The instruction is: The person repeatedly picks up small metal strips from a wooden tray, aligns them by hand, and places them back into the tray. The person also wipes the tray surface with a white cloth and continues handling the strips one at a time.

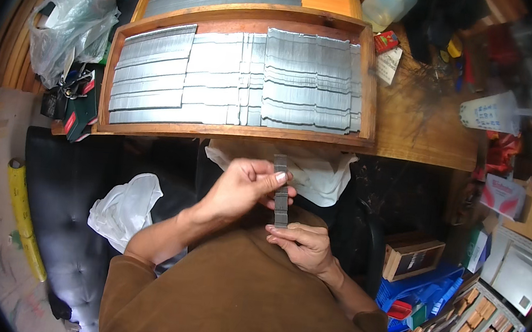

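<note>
A narrow stack of thin grey metal pieces (281, 206) stands lengthwise in front of my chest, between my two hands. My left hand (238, 189) grips its upper part, the thumb on the near face and the fingers curled behind. At the lower end, my right hand (304, 248) pinches the stack between thumb and fingers. Just beyond my hands is a shallow wooden tray (237, 136) with rows of similar thin silvery pieces packed tightly together. Whether the held pieces are joined or loose I cannot tell.
A second wooden tray (357, 0) with more metal pieces lies behind. White cloth (325, 184) hangs under the table edge; a white plastic bag (126, 210) rests at left. Rightward are a patterned cup (489, 113), a blue bin (418, 286) and a small wooden box (414, 257).
</note>
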The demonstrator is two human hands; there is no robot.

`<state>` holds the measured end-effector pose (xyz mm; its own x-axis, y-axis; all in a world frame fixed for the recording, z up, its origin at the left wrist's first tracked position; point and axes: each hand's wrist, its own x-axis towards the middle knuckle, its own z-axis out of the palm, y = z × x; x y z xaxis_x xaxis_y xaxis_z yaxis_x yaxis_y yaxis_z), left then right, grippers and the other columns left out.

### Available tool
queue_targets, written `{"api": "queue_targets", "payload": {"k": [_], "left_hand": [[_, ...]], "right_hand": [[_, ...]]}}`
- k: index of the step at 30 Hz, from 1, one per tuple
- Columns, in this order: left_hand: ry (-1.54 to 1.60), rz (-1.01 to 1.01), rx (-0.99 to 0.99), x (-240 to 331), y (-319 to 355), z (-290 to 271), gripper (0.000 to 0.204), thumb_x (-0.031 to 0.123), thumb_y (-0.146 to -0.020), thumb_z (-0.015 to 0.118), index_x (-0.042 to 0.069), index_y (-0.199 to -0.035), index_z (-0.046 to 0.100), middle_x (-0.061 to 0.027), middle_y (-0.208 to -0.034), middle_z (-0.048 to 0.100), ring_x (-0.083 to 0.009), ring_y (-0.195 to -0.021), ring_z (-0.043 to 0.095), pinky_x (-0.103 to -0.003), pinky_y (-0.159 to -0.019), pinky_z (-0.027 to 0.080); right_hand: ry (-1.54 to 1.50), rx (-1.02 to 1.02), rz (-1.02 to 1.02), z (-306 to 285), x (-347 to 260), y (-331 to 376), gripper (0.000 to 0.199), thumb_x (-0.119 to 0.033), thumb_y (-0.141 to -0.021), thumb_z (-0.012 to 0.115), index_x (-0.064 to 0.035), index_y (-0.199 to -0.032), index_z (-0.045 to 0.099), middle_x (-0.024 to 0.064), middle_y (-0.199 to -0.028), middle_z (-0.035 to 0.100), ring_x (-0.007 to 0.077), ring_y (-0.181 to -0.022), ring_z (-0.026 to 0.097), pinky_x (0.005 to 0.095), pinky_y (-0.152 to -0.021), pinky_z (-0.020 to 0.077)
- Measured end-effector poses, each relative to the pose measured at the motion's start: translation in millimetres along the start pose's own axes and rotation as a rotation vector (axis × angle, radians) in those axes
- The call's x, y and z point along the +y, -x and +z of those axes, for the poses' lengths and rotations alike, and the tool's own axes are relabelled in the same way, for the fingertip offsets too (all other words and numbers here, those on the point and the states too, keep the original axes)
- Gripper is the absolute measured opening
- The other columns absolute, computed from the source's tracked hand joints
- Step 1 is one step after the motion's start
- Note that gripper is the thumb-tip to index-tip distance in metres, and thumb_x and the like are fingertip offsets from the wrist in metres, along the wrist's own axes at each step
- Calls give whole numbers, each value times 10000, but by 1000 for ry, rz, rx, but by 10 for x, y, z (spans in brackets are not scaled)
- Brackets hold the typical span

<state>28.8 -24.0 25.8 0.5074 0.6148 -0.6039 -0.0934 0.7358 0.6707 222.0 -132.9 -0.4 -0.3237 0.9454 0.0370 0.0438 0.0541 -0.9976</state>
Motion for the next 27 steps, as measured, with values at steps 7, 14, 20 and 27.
{"api": "queue_targets", "payload": {"k": [7, 14, 20, 27], "left_hand": [[52, -37, 30, 99, -168, -127, 306, 165, -937, 729, -28, -1161, 652, -142, -1005, 749, -189, -870, 741, -242, -647, 589], [7, -47, 10, 150, -173, -160, 335, 145, -925, 740, -39, -1184, 633, -137, -988, 751, -206, -830, 748, -260, -661, 591], [39, 1, 11, 150, 38, -2, 302, 103, -938, 718, -22, -1200, 632, -135, -965, 754, -188, -836, 744, -258, -676, 579], [75, 47, -65, 112, 155, 96, 405, 108, -961, 693, 17, -1339, 579, -102, -968, 756, -168, -850, 739, -238, -666, 556]], "right_hand": [[-5, 29, 24, 48, -42, -190, 212, 47, -824, 768, 49, -1033, 729, 158, -985, 758, 220, -829, 752, 277, -730, 603], [68, -130, 192, -39, -135, -272, 241, -14, -792, 817, 41, -1006, 722, 132, -993, 732, 244, -935, 724, 329, -791, 576], [-593, 139, -89, -497, -262, -442, 555, -443, -874, 751, -10, -1199, 630, 227, -1455, 451, 381, -1395, 416, 574, -1141, 339], [-1307, -4, -75, -466, -304, -711, 754, -691, -948, 477, -78, -1385, 522, 234, -1597, 283, 431, -1527, 96, 766, -1142, -9]]}}
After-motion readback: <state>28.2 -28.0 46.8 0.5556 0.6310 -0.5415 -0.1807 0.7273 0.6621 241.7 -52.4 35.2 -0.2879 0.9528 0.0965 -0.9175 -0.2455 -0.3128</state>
